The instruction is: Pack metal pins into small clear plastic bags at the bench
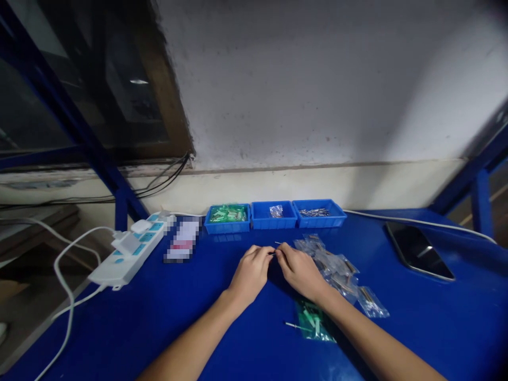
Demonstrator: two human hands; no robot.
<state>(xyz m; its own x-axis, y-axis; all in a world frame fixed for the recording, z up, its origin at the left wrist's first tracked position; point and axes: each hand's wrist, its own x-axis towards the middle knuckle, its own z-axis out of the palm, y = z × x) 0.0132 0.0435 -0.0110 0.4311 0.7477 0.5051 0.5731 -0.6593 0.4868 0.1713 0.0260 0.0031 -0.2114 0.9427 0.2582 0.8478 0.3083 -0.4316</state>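
My left hand (254,267) and my right hand (296,267) meet above the middle of the blue table, fingers pinched close together. Something small and thin is between their fingertips, too small to make out. A thin light tip shows just past my right fingers. To the right of my right hand lie several clear bags (337,270) with small parts inside. Under my right forearm is a green bag (315,323) with pale pieces, and a thin metal rod (292,324) lies at its left edge.
Three blue bins stand along the wall: one with green bags (228,214), one with a clear bag (277,211), one with metal rods (315,212). A white power strip (125,254) with cables is at left, a black phone (418,251) at right. A pixelated item (182,241) lies back left.
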